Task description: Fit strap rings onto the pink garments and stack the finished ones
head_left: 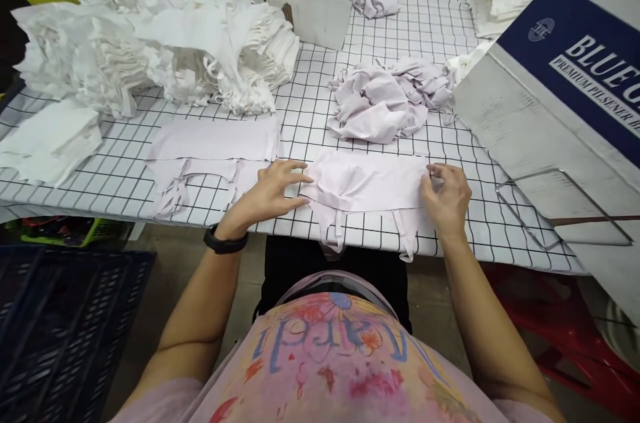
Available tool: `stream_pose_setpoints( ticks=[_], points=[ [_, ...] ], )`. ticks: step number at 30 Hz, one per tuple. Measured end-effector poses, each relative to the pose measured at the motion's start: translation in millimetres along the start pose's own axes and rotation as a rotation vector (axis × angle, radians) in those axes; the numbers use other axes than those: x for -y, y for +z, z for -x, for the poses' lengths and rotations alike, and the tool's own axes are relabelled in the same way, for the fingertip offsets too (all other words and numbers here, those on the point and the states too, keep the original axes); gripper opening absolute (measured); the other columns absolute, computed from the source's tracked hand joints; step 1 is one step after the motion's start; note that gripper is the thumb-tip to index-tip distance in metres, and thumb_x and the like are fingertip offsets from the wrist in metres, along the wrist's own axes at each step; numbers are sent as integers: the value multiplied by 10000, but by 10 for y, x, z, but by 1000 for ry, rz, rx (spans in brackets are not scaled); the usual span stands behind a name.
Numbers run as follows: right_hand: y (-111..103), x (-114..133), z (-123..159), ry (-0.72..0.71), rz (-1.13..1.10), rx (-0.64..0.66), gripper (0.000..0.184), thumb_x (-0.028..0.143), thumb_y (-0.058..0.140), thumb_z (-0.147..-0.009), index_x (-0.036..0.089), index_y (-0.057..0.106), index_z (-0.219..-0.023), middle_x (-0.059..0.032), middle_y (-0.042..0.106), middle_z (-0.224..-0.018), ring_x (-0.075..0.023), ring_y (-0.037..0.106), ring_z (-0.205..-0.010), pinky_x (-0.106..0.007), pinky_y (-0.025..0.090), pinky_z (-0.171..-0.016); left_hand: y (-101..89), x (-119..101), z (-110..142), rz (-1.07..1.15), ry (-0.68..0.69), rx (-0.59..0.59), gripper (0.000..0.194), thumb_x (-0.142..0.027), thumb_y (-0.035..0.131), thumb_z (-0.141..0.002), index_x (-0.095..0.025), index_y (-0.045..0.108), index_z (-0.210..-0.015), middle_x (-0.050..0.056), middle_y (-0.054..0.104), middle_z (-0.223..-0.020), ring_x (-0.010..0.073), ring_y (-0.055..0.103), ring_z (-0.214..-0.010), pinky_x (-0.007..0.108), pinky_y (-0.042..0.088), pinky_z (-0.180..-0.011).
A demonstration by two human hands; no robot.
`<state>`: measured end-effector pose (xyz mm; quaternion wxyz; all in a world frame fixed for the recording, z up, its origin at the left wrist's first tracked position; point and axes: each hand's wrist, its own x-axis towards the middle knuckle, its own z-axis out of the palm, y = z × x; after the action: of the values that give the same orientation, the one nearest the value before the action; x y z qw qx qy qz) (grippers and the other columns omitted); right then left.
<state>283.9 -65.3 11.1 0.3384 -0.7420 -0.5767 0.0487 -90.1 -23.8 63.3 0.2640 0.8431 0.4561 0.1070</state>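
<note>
A pale lilac camisole (373,180) with thin straps lies spread before me, its straps hanging toward the table's front edge. My left hand (275,190) rests at its left side, fingers apart and fingertips touching the cloth, which is wrinkled there. At the opposite side, my right hand (447,196) has thumb and fingers closed on the camisole's edge. To the left a second lilac camisole (215,140) lies flat, its straps gathered on one side. A crumpled heap of lilac garments (383,100) sits just beyond the first camisole.
Stacks of white garments (215,30) fill the back left, with a smaller white pile (50,140) nearer. A printed carton (565,76) leans in at right, a wire frame (565,210) against it. Another carton (315,3) stands behind. The checked tablecloth (310,103) covers the table.
</note>
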Motion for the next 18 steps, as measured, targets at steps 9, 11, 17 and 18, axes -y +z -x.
stream_pose_setpoints(
  ticks=[9,11,17,18],
  points=[
    [129,-73,-476,144,31,59,101,289,627,-757,226,562,-712,-75,560,-818,-276,574,-917,-493,466,-982,184,-132,-797,-120,-19,-65,268,-187,549,-923,-197,648,-1171,117,601,-1256,312,536,-1201,505,412,-973],
    [98,-103,-501,187,40,58,117,261,604,-743,244,516,-668,-50,542,-739,-271,573,-854,-490,472,-961,195,-79,-863,-170,-53,-70,157,-180,534,-923,-192,651,-1026,112,609,-1183,318,533,-1164,507,388,-942],
    [73,-148,-481,221,36,9,100,274,591,-735,253,508,-683,-64,582,-775,-274,590,-840,-482,480,-960,147,82,-807,-152,-193,-209,74,-138,544,-858,-197,585,-872,109,615,-1098,330,537,-1117,487,360,-878],
    [89,-149,-484,213,37,10,105,275,587,-738,255,501,-681,-65,584,-771,-276,594,-846,-480,479,-960,150,95,-802,-133,-220,-231,96,-119,541,-839,-200,579,-874,109,616,-1101,328,538,-1114,483,362,-868]
  ],
)
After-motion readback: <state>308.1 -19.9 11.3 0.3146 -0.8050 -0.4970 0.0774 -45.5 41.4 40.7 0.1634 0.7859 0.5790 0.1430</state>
